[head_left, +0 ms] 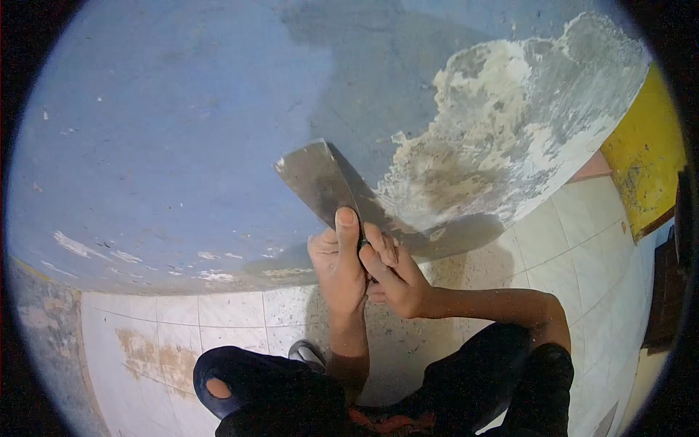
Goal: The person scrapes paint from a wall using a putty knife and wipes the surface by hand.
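A metal scraper point(314, 178) with a wide flat blade points up and to the left in front of the blue wall point(182, 146). My left hand point(338, 269) is wrapped round its lower part, the thumb laid along the base of the blade. Close against it, my right hand point(399, 282) has its fingers curled round the lower end of the tool. The handle is mostly hidden by the fingers. To the right of the blade, a patch of bared plaster point(473, 109) shows white and grey where the paint is off.
White floor tiles point(233, 309) run along the foot of the wall, with paint crumbs and dust on them. A yellow wall section point(646, 153) stands at the right. My knees in dark trousers point(269, 386) are bent below my hands, and a sandal point(307, 354) shows beside one.
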The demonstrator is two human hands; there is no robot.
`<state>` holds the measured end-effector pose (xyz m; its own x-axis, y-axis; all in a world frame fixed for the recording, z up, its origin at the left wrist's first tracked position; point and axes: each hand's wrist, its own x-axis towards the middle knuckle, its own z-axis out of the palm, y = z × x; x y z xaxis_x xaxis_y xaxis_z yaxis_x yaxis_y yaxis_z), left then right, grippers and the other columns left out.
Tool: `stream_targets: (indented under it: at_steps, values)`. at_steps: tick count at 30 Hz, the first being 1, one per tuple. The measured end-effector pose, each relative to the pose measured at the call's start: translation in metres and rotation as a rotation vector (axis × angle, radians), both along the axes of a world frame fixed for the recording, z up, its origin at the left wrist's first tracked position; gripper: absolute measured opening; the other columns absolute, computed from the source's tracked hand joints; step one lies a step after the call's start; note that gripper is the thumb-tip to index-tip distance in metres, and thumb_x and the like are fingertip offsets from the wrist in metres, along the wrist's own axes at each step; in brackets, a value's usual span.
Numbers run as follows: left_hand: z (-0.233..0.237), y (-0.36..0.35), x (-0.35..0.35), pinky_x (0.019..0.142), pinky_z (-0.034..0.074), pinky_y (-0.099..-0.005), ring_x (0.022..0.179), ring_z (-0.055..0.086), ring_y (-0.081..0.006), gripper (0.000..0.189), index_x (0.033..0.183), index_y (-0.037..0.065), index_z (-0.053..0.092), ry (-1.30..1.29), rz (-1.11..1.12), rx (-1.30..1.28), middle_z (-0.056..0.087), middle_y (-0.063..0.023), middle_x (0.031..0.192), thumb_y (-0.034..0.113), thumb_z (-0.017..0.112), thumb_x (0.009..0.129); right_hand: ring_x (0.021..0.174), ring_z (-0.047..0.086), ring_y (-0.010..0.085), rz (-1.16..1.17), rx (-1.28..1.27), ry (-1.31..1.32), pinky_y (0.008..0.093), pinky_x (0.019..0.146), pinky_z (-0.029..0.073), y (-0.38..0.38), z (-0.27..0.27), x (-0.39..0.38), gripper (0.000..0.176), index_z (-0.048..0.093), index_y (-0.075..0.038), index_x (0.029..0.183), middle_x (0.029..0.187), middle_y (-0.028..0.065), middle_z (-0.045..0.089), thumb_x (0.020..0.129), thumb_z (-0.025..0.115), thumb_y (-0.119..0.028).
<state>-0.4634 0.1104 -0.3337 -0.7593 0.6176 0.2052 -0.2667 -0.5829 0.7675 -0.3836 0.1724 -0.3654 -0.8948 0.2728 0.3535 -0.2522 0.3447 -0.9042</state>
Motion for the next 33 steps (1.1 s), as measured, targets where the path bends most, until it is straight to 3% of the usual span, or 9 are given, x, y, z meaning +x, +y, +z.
stream_targets:
  at_steps: [1, 5, 6, 9, 11, 15, 24, 26, 33]
  values:
    - [-0.002, 0.003, 0.000, 0.049, 0.042, -0.0256, 0.046, 0.049, -0.0137, 0.048, 0.056, -0.003, 0.052, 0.011, -0.002, 0.013, 0.051, -0.0079, 0.049, 0.029, 0.044, 0.092, 0.082, 0.048, 0.0215, -0.073, 0.188, 0.110, 0.0344, 0.071, 0.042, 0.003, -0.008, -0.003, 0.033, 0.038, 0.005, 0.116, 0.092, 0.0141, 0.045, 0.091, 0.043, -0.016]
    - [-0.043, 0.013, 0.015, 0.046, 0.038, -0.0218, 0.050, 0.048, -0.0099, 0.040, 0.070, 0.002, 0.058, 0.345, 0.147, -0.305, 0.054, -0.0030, 0.057, 0.033, 0.043, 0.092, 0.057, 0.046, 0.0142, -0.390, 0.793, 0.370, 0.0227, 0.046, 0.039, 0.013, -0.046, 0.009, 0.051, 0.020, -0.001, 0.133, 0.093, 0.0147, 0.051, 0.092, 0.041, -0.024]
    - [-0.033, 0.018, 0.028, 0.046, 0.038, -0.0219, 0.050, 0.048, -0.0097, 0.039, 0.074, 0.002, 0.058, 0.213, 0.100, -0.206, 0.055, -0.0029, 0.058, 0.033, 0.043, 0.092, 0.053, 0.044, 0.0115, -0.310, 0.294, 0.135, 0.0223, 0.043, 0.037, 0.004, -0.053, 0.026, 0.049, 0.023, -0.003, 0.133, 0.091, 0.0126, 0.051, 0.093, 0.039, -0.026]
    - [-0.040, 0.024, 0.039, 0.046, 0.038, -0.0225, 0.050, 0.049, -0.0103, 0.038, 0.081, 0.001, 0.058, 0.047, -0.088, -0.102, 0.056, -0.0038, 0.059, 0.034, 0.043, 0.092, 0.042, 0.036, 0.0046, -0.248, -0.525, -0.161, 0.0202, 0.038, 0.032, -0.002, -0.043, 0.044, 0.043, 0.030, -0.005, 0.128, 0.075, 0.0042, 0.051, 0.094, 0.035, -0.030]
    - [-0.059, 0.023, 0.042, 0.046, 0.039, -0.0231, 0.049, 0.050, -0.0111, 0.039, 0.083, 0.000, 0.057, 0.007, -0.229, -0.117, 0.056, -0.0048, 0.059, 0.036, 0.043, 0.092, 0.042, 0.035, 0.0052, -0.183, -0.618, -0.202, 0.0215, 0.037, 0.030, 0.000, -0.044, 0.058, 0.040, 0.034, -0.004, 0.125, 0.061, 0.0007, 0.046, 0.094, 0.034, -0.030]
    - [-0.077, 0.022, 0.051, 0.050, 0.043, -0.0237, 0.051, 0.052, -0.0118, 0.045, 0.084, -0.004, 0.056, -0.031, -0.449, -0.166, 0.058, -0.0083, 0.060, 0.038, 0.040, 0.092, 0.037, 0.028, 0.0043, -0.252, -0.640, -0.352, 0.0202, 0.035, 0.022, -0.003, -0.054, 0.072, 0.036, 0.029, -0.017, 0.124, 0.055, -0.0038, 0.034, 0.094, 0.031, -0.037]
    - [-0.074, 0.021, 0.061, 0.040, 0.038, -0.0228, 0.042, 0.050, -0.0122, 0.049, 0.075, -0.003, 0.056, -0.095, -0.327, -0.274, 0.057, -0.0092, 0.055, 0.042, 0.043, 0.090, 0.038, 0.031, 0.0044, -0.314, -0.588, -0.365, 0.0205, 0.035, 0.025, -0.009, -0.048, 0.071, 0.039, 0.030, -0.008, 0.122, 0.056, -0.0021, 0.039, 0.094, 0.031, -0.036]
    - [-0.069, 0.017, 0.058, 0.039, 0.038, -0.0226, 0.041, 0.049, -0.0122, 0.049, 0.074, -0.002, 0.056, -0.123, -0.330, -0.289, 0.056, -0.0090, 0.055, 0.042, 0.044, 0.090, 0.040, 0.032, 0.0044, -0.349, -0.399, -0.248, 0.0203, 0.036, 0.027, -0.013, -0.042, 0.063, 0.038, 0.034, -0.006, 0.118, 0.057, -0.0017, 0.039, 0.094, 0.030, -0.036]
    - [-0.043, 0.001, 0.026, 0.043, 0.040, -0.0223, 0.046, 0.051, -0.0126, 0.044, 0.074, -0.004, 0.056, -0.049, -0.314, -0.114, 0.056, -0.0078, 0.057, 0.036, 0.046, 0.090, 0.042, 0.034, 0.0046, -0.310, -0.349, -0.227, 0.0199, 0.037, 0.028, -0.026, -0.009, 0.037, 0.038, 0.041, -0.003, 0.108, 0.057, -0.0024, 0.040, 0.094, 0.031, -0.037]
